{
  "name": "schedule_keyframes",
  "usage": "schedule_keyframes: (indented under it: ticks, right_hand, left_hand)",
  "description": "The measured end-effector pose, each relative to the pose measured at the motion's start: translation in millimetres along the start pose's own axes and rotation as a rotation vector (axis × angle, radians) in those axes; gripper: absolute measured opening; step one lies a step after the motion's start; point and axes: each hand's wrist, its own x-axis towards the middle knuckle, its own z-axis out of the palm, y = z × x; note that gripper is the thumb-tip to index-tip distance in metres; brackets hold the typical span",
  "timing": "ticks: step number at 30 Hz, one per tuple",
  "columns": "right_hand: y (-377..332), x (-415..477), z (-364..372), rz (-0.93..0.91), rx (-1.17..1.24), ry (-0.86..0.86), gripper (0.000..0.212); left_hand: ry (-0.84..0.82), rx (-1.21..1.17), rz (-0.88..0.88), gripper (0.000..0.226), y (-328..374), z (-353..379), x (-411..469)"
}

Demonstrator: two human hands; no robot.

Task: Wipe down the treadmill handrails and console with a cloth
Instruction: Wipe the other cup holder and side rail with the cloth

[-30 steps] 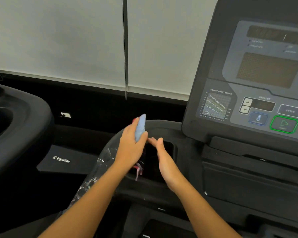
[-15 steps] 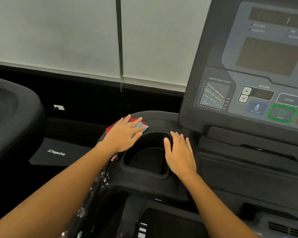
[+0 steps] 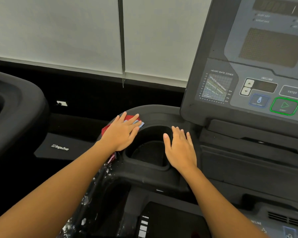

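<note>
My left hand (image 3: pixel 121 133) lies flat with straight fingers on a red and light-blue cloth (image 3: pixel 105 129), pressing it onto the black rim left of the cup holder (image 3: pixel 149 152). Most of the cloth is hidden under the hand. My right hand (image 3: pixel 179 148) rests flat and empty on the rim at the right side of the cup holder. The treadmill console (image 3: pixel 258 66) with its displays and buttons rises at the right. A plastic-wrapped handrail (image 3: pixel 91 191) runs down from under my left forearm.
A second black machine (image 3: pixel 12 114) with its own cup holder stands at the left. White window blinds (image 3: pixel 58 35) fill the background, with a cord (image 3: pixel 121 40) hanging between them. A motor cover marked "impulse" (image 3: pixel 59 147) lies below.
One second ago my left hand held the cloth upright above the cup holder with the right hand beside it. Both hands have since come down flat onto the rim and have barely moved since.
</note>
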Motion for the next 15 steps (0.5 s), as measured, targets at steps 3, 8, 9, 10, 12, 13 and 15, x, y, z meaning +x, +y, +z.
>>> schedule_keyframes:
  ticks: [3, 8, 9, 10, 12, 13, 15]
  right_hand:
    - [0.4, -0.5, 0.3, -0.004, -0.027, -0.004, 0.059]
    - [1.6, -1.0, -0.9, -0.015, -0.034, -0.006, 0.059]
    - [1.7, -1.3, -1.3, -0.016, -0.031, -0.007, 0.059]
    - [1.8, -1.6, -1.5, -0.017, -0.031, -0.006, 0.059]
    - [1.8, -1.8, -1.2, -0.02, -0.039, -0.006, 0.059]
    - [1.7, -1.9, -1.1, -0.021, -0.044, -0.007, 0.059]
    - [1.2, -1.9, -0.6, -0.024, -0.055, -0.006, 0.059]
  left_hand:
    - [0.018, -0.02, 0.004, 0.051, 2.2, 1.5, 3.3]
    - [0.02, -0.102, -0.022, 0.046, -3.1, -0.9, -30.2]
    - [0.018, -0.113, -0.032, 0.049, -3.9, -2.3, -41.4]
    - [0.013, -0.121, -0.046, 0.054, -2.9, -4.2, -52.4]
    - [0.008, -0.116, -0.07, 0.064, 2.5, -5.9, -70.2]
    - [0.007, -0.099, -0.077, 0.071, 5.8, -6.1, -75.6]
    - [-0.003, -0.06, -0.088, 0.08, 9.0, -5.3, -79.6]
